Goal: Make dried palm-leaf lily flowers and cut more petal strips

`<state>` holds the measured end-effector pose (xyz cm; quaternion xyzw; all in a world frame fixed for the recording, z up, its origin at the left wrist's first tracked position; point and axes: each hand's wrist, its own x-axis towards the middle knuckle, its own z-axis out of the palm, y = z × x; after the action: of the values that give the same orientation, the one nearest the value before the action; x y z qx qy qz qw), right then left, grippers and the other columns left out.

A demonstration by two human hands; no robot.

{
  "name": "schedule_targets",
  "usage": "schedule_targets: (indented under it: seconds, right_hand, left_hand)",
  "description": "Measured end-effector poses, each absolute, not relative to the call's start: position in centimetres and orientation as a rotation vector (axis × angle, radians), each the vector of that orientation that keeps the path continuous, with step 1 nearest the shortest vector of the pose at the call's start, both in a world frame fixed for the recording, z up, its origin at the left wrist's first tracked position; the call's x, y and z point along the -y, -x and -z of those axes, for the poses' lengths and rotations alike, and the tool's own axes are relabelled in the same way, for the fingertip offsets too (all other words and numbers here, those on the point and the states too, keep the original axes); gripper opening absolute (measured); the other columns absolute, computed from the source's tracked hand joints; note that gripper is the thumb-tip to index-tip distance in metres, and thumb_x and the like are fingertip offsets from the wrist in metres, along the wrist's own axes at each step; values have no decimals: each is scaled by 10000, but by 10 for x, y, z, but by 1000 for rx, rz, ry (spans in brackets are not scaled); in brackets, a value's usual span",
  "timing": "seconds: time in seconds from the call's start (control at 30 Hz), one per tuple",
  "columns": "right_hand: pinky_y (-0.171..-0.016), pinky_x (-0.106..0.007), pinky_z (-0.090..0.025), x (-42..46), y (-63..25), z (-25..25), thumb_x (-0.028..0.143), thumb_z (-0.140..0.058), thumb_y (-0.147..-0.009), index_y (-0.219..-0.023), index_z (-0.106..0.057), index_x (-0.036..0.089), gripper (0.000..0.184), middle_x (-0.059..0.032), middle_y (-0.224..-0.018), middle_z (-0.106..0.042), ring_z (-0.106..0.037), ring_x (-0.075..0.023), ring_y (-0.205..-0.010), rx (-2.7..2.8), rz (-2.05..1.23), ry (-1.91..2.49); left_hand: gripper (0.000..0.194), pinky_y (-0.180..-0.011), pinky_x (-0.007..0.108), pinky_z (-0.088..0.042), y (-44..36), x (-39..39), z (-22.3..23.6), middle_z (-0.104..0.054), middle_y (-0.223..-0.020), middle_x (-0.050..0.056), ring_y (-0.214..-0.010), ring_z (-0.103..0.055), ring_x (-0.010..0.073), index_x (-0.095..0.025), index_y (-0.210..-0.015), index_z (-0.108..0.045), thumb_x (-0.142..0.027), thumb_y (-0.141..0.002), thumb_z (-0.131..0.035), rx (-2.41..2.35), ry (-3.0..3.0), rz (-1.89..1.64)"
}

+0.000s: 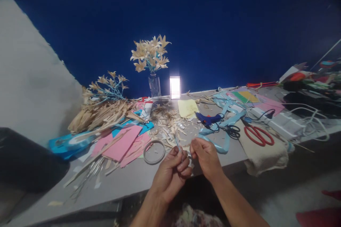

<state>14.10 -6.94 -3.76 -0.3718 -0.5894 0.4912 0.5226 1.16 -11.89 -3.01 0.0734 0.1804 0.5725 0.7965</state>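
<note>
My left hand (172,170) is closed above the front of the table, pinching a thin light-blue strip (177,142) that sticks up past the fingertips. Just to its right, my right hand (207,158) is closed in a pinch; whatever its fingers hold, if anything, is too small to make out. A grey roll of tape (154,151) lies flat beside my left hand. Beyond both hands, pale husk scraps (170,124) are scattered over the tabletop. A light-blue ribbon (222,145) curls on the table to the right of my right hand.
A glass vase (154,87) of cream handmade flowers (151,53) stands at the back by a bright light (175,87). Right lie a blue glue gun (209,118), black scissors (231,131), red-handled scissors (258,135) and a power strip (279,122). Left are pink paper (122,145) and dried husks (101,113).
</note>
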Motion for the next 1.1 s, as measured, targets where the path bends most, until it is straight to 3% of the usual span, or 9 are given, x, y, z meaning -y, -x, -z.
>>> schedule_targets:
  seconds: [0.13,0.27,0.4,0.6,0.7,0.83,1.1]
  right_hand:
    - [-632,-253,-444,74,-141,27,377,-692,-839,-717,-702,171,239,-16,-685,-685,-591,-158,-655,1449,-1202,947]
    - [-630,-249,-475,75,-138,27,333,-751,-762,-763,-745,176,157,-18,-713,-718,-618,-164,-667,1364,-1299,943]
    - [-696,-261,-490,72,-137,30,351,-716,-806,-871,-781,183,192,-34,-816,-741,-642,-174,-752,1411,-1336,890]
    - [-664,-252,-475,70,-135,30,315,-719,-797,-769,-726,173,145,-21,-795,-683,-619,-165,-735,1427,-1311,882]
    - [-609,-252,-443,73,-132,25,319,-645,-860,-733,-672,173,195,-13,-738,-630,-585,-153,-668,1542,-1172,916]
    - [-611,-261,-397,76,-130,17,249,-585,-892,-669,-595,186,232,-3,-679,-577,-547,-152,-653,1708,-811,993]
    - [-646,-265,-373,78,-132,17,175,-579,-914,-745,-607,197,172,-15,-730,-618,-581,-160,-691,1930,-554,977]
  left_hand:
    - [268,-460,148,-254,-11,116,34,-534,-742,-31,-485,-293,-1,-112,-835,-575,-111,-734,-823,-463,-195,-1273]
    - [268,-450,142,-250,-11,113,39,-443,-643,-71,-473,-286,-1,-107,-832,-588,-118,-724,-834,-472,-218,-1296]
    - [269,-443,138,-248,-12,111,41,-444,-632,-73,-465,-278,-6,-94,-847,-608,-150,-724,-840,-498,-277,-1292]
    - [314,-447,139,-267,-19,108,44,-456,-582,-77,-459,-311,4,-105,-808,-614,-209,-679,-881,-609,-316,-1408]
    - [332,-499,144,-339,-23,108,46,-468,-558,-75,-486,-384,24,-133,-766,-596,-252,-666,-890,-635,-317,-1489]
    - [339,-664,199,-460,-15,108,42,-638,-762,-5,-682,-571,91,-168,-889,-635,-339,-700,-859,-779,-442,-1549]
    - [202,-641,213,-451,13,106,38,-651,-713,-16,-657,-568,105,-170,-813,-683,-317,-743,-803,-1132,-782,-1519]
